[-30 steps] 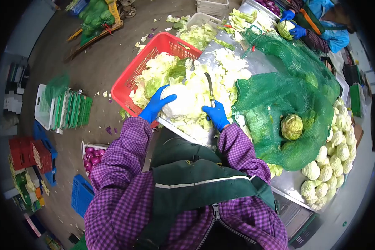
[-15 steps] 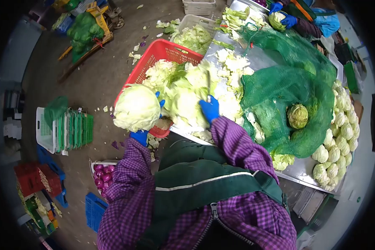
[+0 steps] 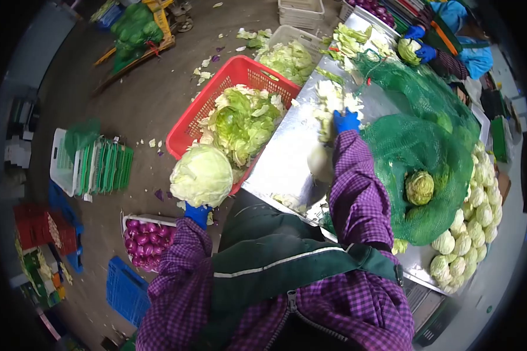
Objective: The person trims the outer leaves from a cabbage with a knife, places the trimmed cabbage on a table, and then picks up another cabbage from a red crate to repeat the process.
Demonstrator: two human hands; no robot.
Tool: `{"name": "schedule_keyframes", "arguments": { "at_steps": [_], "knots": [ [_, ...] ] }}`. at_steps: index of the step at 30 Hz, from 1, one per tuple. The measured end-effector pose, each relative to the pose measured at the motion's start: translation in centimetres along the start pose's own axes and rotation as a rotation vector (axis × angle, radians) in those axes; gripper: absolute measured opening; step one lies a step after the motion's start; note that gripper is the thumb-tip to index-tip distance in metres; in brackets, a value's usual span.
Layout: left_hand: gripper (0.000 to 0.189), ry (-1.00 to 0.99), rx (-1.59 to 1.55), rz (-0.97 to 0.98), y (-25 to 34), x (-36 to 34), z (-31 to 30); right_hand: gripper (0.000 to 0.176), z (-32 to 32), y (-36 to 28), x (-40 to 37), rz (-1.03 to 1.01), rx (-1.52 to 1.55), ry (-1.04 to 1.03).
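My left hand (image 3: 198, 215), in a blue glove, holds a big pale cabbage (image 3: 201, 175) from below, beside the near corner of a red basket (image 3: 184, 126). Torn cabbage leaves (image 3: 237, 120) fill much of that basket. My right hand (image 3: 346, 121), also gloved in blue, reaches over leaf scraps (image 3: 332, 96) on the metal table (image 3: 287, 158); its fingers look spread. Whether a tool lies under it is hidden. A brownish cabbage (image 3: 419, 188) rests on the green net (image 3: 392, 140) to the right.
Trimmed cabbages (image 3: 480, 205) are piled at the table's right end. A co-worker's gloved hands (image 3: 425, 52) hold another cabbage at the far side. A crate of purple onions (image 3: 148, 243), a blue pallet (image 3: 127, 289) and green crates (image 3: 111, 167) stand on the floor at left.
My right hand has moved away from me and to the right, across the table. The leaves by the basket's edge are now inside the basket, baring the metal. My left hand still holds the cabbage, slightly lower.
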State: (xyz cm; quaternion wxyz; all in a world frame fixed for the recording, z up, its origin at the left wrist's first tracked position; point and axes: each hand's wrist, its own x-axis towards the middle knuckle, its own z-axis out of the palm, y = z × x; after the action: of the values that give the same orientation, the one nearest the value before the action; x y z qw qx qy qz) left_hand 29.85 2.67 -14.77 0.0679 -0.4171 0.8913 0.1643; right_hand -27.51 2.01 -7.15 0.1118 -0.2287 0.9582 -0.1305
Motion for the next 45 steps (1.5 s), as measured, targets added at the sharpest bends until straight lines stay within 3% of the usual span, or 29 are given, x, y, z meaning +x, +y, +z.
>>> {"name": "schedule_keyframes", "arguments": {
  "at_steps": [2, 4, 6, 7, 8, 9, 11, 14, 15, 16, 17, 18, 20, 21, 22, 23, 24, 25, 26, 28, 29, 30, 32, 33, 34, 35, 36, 39, 45],
  "knots": [
    [0.046, 0.299, -0.388, 0.275, 0.5, 1.1, 1.2, 0.063, 3.0, -2.2, 0.2, -0.316, 0.232, -0.403],
    [0.045, 0.319, -0.756, 0.212, 2.8, 2.0, -0.1, 0.061, 7.5, -4.6, -2.9, -0.532, 0.553, -0.212],
    [0.044, 0.295, -1.342, 0.063, 5.4, 3.1, -2.5, 0.059, 3.1, -6.2, -6.9, -0.315, 0.728, -0.505],
    [0.043, 0.297, -1.594, 0.031, 6.3, 3.7, -4.3, 0.058, 1.2, -5.1, -8.1, -0.258, 0.855, -0.517],
    [0.043, 0.297, -1.768, 0.016, 7.1, 4.4, -5.8, 0.057, 1.4, -2.7, -8.0, -0.291, 0.88, -0.4],
    [0.042, 0.296, -1.893, 0.017, 7.7, 5.0, -7.5, 0.055, -2.1, -0.7, -10.3, -0.349, 0.706, -0.153],
    [0.041, 0.272, -2.007, -0.001, 9.2, 5.4, -10.9, 0.05, -4.2, 4.6, -12.8, -0.336, 0.363, -0.067],
    [0.04, 0.152, -1.825, -0.087, 11.9, 5.7, -15.5, 0.047, -1.2, 6.6, -16.2, -0.431, 0.268, -0.023],
    [0.043, 0.177, -1.534, 0.014, 12.6, 6.6, -15.8, 0.047, -2.2, 4.6, -17.0, -0.324, 0.562, -0.282],
    [0.047, 0.062, -1.811, -0.001, 12.7, 7.3, -15.7, 0.048, -3.0, 2.1, -17.9, -0.197, 0.851, -0.542],
    [0.047, -0.091, -2.124, -0.249, 13.0, 7.7, -16.2, 0.051, -2.1, 0.7, -18.5, -0.094, 1.189, -0.695],
    [0.048, -0.258, -2.412, -0.519, 13.2, 8.1, -16.9, 0.053, -2.6, -0.6, -19.2, -0.155, 1.239, -0.698],
    [0.054, -0.29, -2.21, -0.593, 13.4, 8.7, -17.8, 0.052, -7.6, -2.9, -21.0, -0.119, 1.223, -0.913],
    [0.06, -0.317, -2.007, -0.658, 13.8, 8.9, -18.2, 0.051, -7.1, -2.6, -21.2, -0.168, 1.215, -0.987],
    [0.06, -0.326, -1.998, -0.655, 14.7, 9.1, -18.3, 0.051, -6.2, -2.2, -21.4, -0.218, 1.209, -1.061],
    [0.067, -0.26, -1.632, -0.61, 16.3, 9.2, -18.5, 0.048, -5.3, -2.6, -21.9, -0.184, 1.141, -0.9],
    [0.075, -0.198, -1.267, -0.555, 17.5, 9.1, -18.4, 0.048, -4.6, -2.1, -21.3, -0.172, 1.149, -0.897],
    [0.08, -0.064, -1.152, -0.307, 17.8, 9.0, -16.9, 0.048, -4.0, -1.7, -19.8, -0.082, 1.175, -0.902],
    [0.08, -0.073, -1.144, -0.302, 18.0, 9.5, -16.4, 0.048, -3.5, -1.3, -18.6, 0.009, 1.199, -0.906],
    [0.085, 0.104, -0.559, -0.04, 18.2, 10.9, -16.3, 0.048, -3.0, -0.6, -17.5, -0.024, 1.221, -0.884],
    [0.084, 0.163, -0.407, -0.01, 20.0, 11.1, -18.3, 0.048, -2.9, -0.3, -17.1, -0.023, 1.144, -0.864],
    [0.084, 0.157, -0.395, 0.002, 21.2, 11.9, -18.1, 0.049, -2.7, 0.3, -16.9, -0.021, 1.068, -0.844],
    [0.084, 0.497, -0.234, 0.353, 22.8, 14.0, -17.3, 0.043, -1.6, 1.9, -17.3, -0.035, 1.082, -0.733],
    [0.083, 0.412, -0.514, 0.373, 23.0, 15.1, -15.9, 0.041, -1.6, 2.8, -18.0, -0.257, 0.948, -0.403],
    [0.083, 0.397, -0.507, 0.391, 22.8, 15.9, -14.7, 0.038, -1.6, 3.8, -18.8, -0.456, 0.784, -0.074],
    [0.082, 0.4, -0.602, 0.359, 23.2, 16.6, -14.3, 0.034, -4.0, 3.9, -20.1, -0.312, 0.76, -0.24],
    [0.08, 0.398, -0.695, 0.322, 23.7, 17.1, -14.2, 0.03, -4.7, 4.1, -21.4, -0.306, 0.762, -0.22],
    [0.077, 0.368, -0.69, 0.251, 24.4, 18.0, -14.4, 0.022, -3.1, 4.6, -23.3, -0.328, 0.766, -0.419],
    [0.069, 0.35, -0.663, 0.206, 25.8, 18.8, -15.5, 0.019, -3.9, 3.8, -23.2, -0.384, 0.634, -0.245]
  ]
}}
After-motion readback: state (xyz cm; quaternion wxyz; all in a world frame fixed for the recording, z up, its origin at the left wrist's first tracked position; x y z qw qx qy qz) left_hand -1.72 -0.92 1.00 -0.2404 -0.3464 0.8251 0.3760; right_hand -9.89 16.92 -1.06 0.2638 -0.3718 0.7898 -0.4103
